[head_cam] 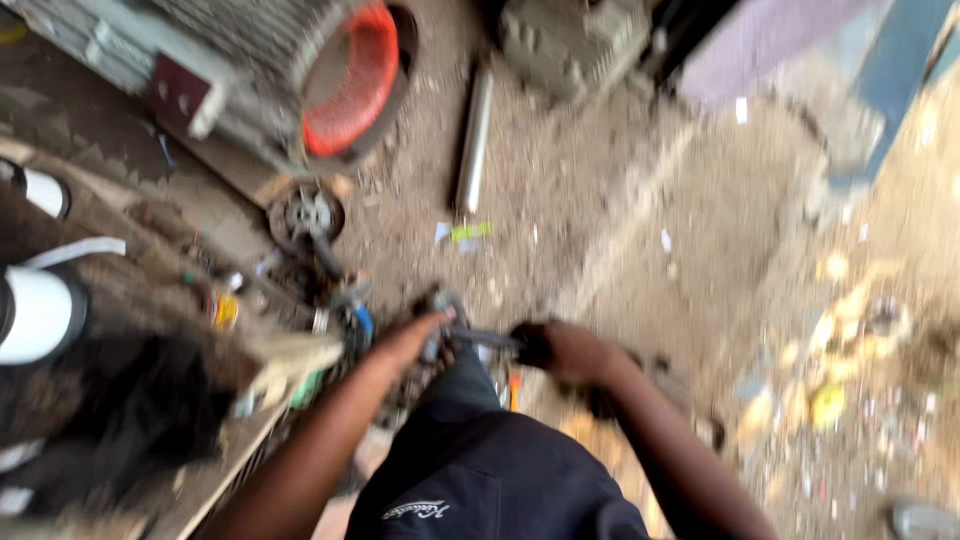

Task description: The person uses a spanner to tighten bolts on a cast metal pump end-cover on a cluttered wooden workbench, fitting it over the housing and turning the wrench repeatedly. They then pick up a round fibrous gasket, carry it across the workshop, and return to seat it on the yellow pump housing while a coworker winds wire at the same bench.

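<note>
On the dirt floor: blurred view, person's dark-trousered knee at bottom centre.
Left hand (410,338): fingers touching a small dark metal part (445,312); whether it grips, cannot tell.
Right hand (565,350): closed round the dark end of a thin metal tool (485,340).
Tool: lies level between both hands, just above the knee.
Behind: motor housing (300,70) with orange windings, top left; steel rod (474,140) on the ground, well apart.
Left edge: white cylinder (35,315).

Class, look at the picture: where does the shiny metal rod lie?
The metal rod lies on the dirt ground near top centre, right of the orange-ringed motor.
</note>
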A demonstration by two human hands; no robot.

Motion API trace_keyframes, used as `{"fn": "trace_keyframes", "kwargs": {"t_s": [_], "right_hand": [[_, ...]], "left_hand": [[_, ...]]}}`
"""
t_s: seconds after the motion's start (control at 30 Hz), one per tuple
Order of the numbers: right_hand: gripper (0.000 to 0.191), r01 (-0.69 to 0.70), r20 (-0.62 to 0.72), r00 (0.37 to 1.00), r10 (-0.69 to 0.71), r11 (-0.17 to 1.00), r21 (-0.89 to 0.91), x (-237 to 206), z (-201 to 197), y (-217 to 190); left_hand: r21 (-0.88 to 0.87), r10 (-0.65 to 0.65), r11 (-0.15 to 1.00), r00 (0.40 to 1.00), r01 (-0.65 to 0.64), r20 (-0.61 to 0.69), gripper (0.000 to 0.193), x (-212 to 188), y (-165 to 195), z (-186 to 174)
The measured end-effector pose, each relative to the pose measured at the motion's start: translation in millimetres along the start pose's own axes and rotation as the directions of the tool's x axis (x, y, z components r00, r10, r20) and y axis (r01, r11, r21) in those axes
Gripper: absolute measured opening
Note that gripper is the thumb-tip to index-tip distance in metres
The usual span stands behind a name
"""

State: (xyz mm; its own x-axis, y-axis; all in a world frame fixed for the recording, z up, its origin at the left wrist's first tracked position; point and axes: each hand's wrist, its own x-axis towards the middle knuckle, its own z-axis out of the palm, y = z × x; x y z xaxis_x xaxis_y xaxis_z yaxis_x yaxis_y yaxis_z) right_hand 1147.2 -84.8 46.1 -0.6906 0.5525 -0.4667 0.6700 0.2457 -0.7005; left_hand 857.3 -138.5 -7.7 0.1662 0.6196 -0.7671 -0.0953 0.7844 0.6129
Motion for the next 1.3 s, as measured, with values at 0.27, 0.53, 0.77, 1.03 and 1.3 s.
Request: {"fn": "trace_keyframes", "kwargs": {"t_s": [0.27, 0.53, 0.77, 1.03, 1.3], "right_hand": [[0.029, -0.072, 0.044, 0.996, 0.071, 0.997, 0.006, 176, -75, 54], [0.031, 0.340, 0.083, 0.936, -0.342, 0.939, 0.038, 306, -138, 19], [0.030, 0.575, 0.459, 0.756, -0.467, 0.809, -0.125, 388, -169, -11], [0.033, 0.748, 0.738, 0.491, -0.464, 0.658, -0.083, 442, -227, -12], [0.034, 0.781, 0.797, 0.406, -0.447, 0.622, -0.050, 463, -251, -23]], "left_hand": [[-0.350, 0.141, 0.918, 0.978, -0.188, -0.154, 0.027, 111, 104, -37], [-0.270, 0.414, 0.793, 0.807, -0.547, -0.421, 0.034, 105, 154, -101], [-0.607, -0.144, 0.709, 0.769, -0.359, -0.622, 0.038, 77, 150, -90], [-0.626, -0.164, 0.496, 0.643, -0.601, -0.748, 0.041, 107, 178, -16], [-0.643, -0.297, 0.508, 0.584, -0.573, -0.755, 0.041, 117, 208, -3]]}}
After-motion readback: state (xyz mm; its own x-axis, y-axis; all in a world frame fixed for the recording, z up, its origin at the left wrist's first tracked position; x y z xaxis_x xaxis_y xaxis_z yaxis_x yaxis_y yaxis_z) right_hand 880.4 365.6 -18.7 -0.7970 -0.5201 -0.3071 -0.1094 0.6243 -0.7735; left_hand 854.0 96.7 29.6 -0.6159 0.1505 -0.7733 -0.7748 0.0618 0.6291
